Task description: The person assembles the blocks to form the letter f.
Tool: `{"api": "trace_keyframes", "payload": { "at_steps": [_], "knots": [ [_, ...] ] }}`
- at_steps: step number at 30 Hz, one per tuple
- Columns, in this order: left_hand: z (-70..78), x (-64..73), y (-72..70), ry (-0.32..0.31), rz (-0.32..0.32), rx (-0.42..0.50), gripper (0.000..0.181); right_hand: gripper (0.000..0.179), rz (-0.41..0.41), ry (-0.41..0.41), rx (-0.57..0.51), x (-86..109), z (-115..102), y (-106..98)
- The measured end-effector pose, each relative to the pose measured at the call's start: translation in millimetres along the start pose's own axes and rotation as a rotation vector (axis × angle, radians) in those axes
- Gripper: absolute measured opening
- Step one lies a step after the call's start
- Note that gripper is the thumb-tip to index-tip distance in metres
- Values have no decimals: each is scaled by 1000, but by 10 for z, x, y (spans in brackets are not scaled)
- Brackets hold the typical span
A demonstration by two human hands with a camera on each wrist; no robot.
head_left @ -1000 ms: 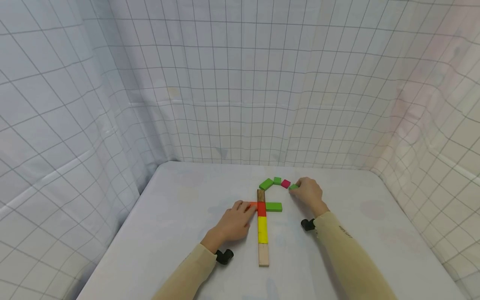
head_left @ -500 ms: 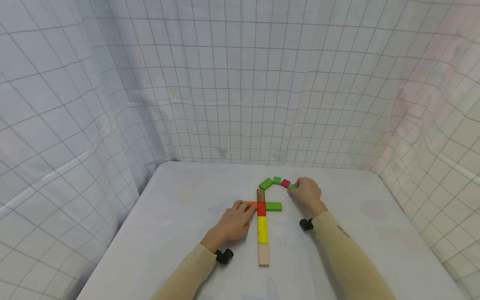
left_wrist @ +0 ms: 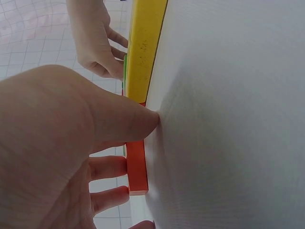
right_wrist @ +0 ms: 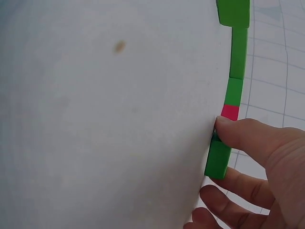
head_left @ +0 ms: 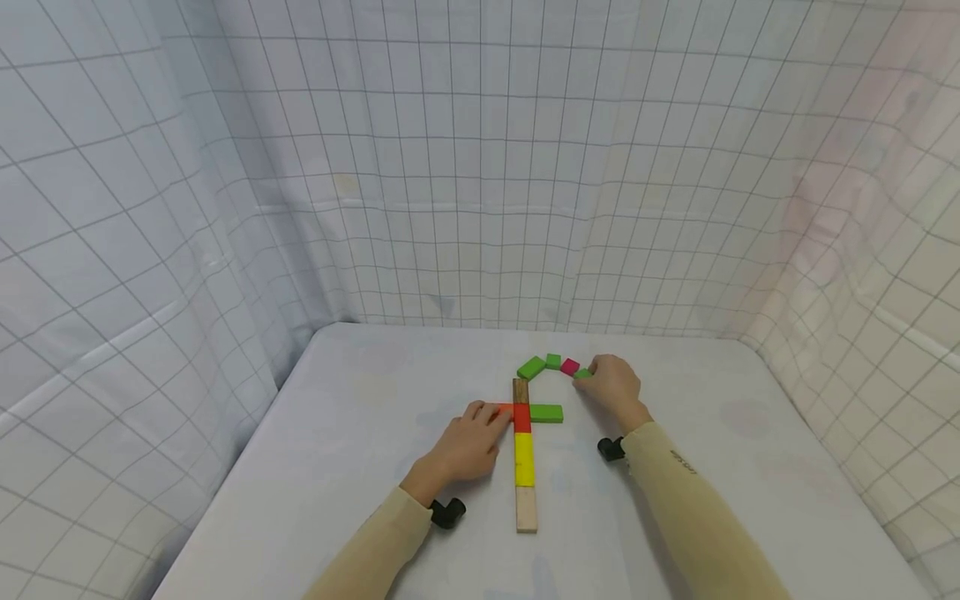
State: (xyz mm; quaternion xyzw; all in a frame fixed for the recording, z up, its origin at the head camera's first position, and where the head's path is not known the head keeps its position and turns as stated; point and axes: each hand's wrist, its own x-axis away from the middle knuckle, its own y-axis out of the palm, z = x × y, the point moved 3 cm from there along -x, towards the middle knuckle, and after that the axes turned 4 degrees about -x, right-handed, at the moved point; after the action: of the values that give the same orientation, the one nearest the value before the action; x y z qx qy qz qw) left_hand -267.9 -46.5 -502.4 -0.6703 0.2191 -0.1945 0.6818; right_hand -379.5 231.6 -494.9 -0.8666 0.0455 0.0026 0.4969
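Observation:
Out at the end of a curved row, my right hand (head_left: 617, 385) pinches a small green block (right_wrist: 218, 160) between thumb and fingers. That block lies beside a pink-red block (head_left: 570, 367). The row continues left with a small green block (head_left: 553, 361) and a longer green one (head_left: 532, 367). My left hand (head_left: 467, 443) rests its fingers on an orange block (left_wrist: 137, 169), partly covering it, with the thumb along its near side. The orange block adjoins a red block (head_left: 522, 418); a green block (head_left: 547, 413) lies on the red one's other side.
Below the red block, a yellow block (head_left: 524, 458) and a pale wooden block (head_left: 527, 510) form a straight column. A dark wooden block (head_left: 521, 391) tops it. White cloth covers the table (head_left: 360, 392); gridded curtains (head_left: 480, 208) hang around it.
My right hand has shifted slightly left, bringing the green block closer to the pink-red one. The left hand stays in place on the orange block.

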Motion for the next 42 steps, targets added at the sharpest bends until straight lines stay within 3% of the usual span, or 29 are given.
{"api": "trace_keyframes", "payload": {
  "at_steps": [7,14,23,42],
  "knots": [
    [10,-9,-4,-2,-6,0,57,39,11,9,14,10,-5,-8],
    [22,-15,-5,-14,-12,7,58,54,-43,54,4,51,-16,-14],
    [-16,-17,24,-33,27,28,56,63,-39,39,4,126,-13,-51],
    [-84,-33,-30,-21,63,95,50,50,4,1,-39,208,-63,-205]
  ]
}}
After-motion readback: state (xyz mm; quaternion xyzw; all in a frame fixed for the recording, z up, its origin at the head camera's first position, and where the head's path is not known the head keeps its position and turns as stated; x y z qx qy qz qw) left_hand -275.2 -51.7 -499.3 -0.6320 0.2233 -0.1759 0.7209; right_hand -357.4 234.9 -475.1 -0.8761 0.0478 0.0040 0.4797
